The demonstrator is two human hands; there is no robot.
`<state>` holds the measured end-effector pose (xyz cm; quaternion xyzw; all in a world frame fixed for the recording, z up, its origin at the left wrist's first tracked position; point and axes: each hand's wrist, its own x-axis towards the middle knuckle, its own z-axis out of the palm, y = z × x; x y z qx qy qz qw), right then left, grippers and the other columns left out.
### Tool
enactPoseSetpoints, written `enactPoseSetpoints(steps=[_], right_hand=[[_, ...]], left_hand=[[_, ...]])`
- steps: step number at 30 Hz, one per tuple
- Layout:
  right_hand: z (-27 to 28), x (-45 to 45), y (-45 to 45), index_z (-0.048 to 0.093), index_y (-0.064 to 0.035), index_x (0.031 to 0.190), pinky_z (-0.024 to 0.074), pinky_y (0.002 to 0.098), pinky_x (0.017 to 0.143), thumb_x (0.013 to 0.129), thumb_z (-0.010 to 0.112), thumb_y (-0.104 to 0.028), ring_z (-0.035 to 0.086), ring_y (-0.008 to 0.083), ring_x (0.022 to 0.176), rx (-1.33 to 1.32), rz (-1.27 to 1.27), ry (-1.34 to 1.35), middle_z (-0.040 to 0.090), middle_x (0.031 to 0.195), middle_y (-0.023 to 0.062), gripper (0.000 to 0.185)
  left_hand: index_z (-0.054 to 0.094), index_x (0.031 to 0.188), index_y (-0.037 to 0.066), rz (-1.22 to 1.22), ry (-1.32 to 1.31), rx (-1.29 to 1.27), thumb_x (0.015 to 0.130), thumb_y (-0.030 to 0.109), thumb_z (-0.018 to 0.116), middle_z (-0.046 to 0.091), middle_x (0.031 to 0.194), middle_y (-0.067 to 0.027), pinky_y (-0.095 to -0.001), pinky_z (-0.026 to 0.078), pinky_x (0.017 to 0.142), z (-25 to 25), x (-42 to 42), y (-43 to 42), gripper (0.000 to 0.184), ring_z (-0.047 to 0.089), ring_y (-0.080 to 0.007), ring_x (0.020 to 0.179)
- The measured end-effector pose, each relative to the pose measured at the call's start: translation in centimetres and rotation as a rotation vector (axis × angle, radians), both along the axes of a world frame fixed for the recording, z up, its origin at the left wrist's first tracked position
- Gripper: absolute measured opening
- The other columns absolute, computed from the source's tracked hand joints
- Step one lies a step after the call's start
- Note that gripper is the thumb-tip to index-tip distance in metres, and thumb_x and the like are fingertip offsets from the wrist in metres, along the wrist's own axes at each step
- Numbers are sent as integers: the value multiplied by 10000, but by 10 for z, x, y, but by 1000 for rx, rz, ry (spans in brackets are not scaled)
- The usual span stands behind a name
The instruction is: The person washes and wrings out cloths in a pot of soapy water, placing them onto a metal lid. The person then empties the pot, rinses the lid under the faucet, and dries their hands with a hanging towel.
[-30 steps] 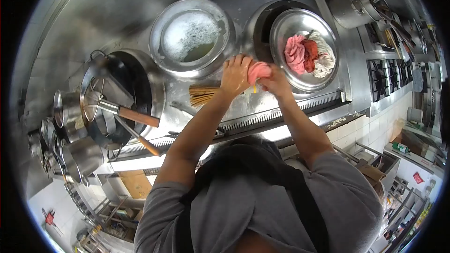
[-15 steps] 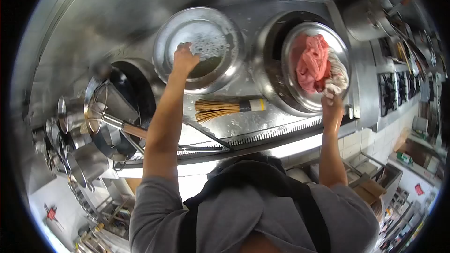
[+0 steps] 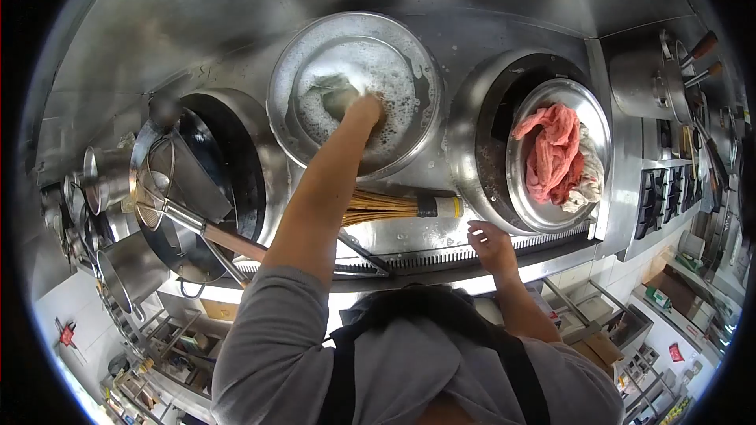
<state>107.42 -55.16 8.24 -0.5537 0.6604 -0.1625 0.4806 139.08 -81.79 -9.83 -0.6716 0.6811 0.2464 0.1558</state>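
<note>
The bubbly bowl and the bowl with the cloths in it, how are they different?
The bubbly bowl holds foamy water, but the cloth bowl holds a pink cloth and a whitish cloth. The bubbly bowl looks wider than the cloth bowl. The left hand reaches into the bubbly bowl, while no hand is in the cloth bowl. Both are round and made of shiny metal.

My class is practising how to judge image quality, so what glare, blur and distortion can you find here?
Head view: wide-lens distortion bends the room, with black corners; the counter has bright glare; the steel wall carries soft, smeary reflections; the left hand looks blurred in the suds, its fingers hard to make out; the right hand looks clearer.
</note>
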Motion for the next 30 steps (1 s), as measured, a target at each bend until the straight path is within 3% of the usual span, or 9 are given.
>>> enactPoseSetpoints(steps=[2,6,11,14,19,21,24,28,30], right_hand=[[4,2,-9,644,-5,1076,543,318,610,832,642,-80,679,227,769,-53,12,-11,675,993,158,255],[18,1,-17,641,2,1074,542,309,628,834,645,-80,676,224,752,-148,12,5,678,975,146,253],[23,13,-30,642,-32,1079,531,335,675,827,650,-83,674,246,727,-278,121,-30,675,955,144,258],[38,42,-58,634,-43,1100,531,338,671,824,648,-90,669,268,706,-417,153,-48,676,957,143,280],[96,112,-115,622,-26,1105,510,399,795,812,671,-188,652,341,856,-648,191,-223,649,1026,177,339],[96,134,-130,618,-12,1093,489,424,834,787,693,-212,625,377,916,-959,213,-88,635,1046,193,372],[91,142,-146,621,-2,1079,479,433,833,767,699,-153,600,425,915,-795,269,110,634,1023,202,356],[97,131,-156,622,-6,1047,480,351,763,755,657,-57,641,253,813,-723,20,-229,670,861,163,299],[116,128,-159,603,25,1074,496,348,748,765,593,-39,669,283,856,-688,10,-225,672,906,196,317]], left_hand=[[691,1058,100,11,174,102,844,279,548,632,1135,-209,-424,479,900,25,10,0,313,611,-345,1054],[691,1005,66,-57,26,82,812,397,569,649,1095,-171,-426,480,879,93,42,10,402,617,-339,1020],[682,821,39,173,620,-178,781,277,654,673,816,-128,-332,478,686,180,43,20,242,618,-211,732],[675,946,50,266,705,-109,814,196,691,647,891,-25,-277,440,695,252,27,29,198,550,-106,816],[654,935,47,301,899,-198,832,169,691,622,849,-25,-237,416,665,386,-2,76,163,538,-104,781],[652,937,42,322,1085,-267,832,150,687,621,857,-26,-231,424,664,409,0,85,154,543,-101,788],[648,946,30,332,1342,-396,829,93,674,619,888,-33,-233,461,674,435,11,95,135,562,-102,808],[634,983,40,512,1440,-429,833,61,665,614,896,-36,-257,488,688,426,42,89,155,581,-132,820],[629,1011,26,584,1491,-412,804,53,664,633,911,-54,-272,473,780,387,54,79,212,597,-161,888]])
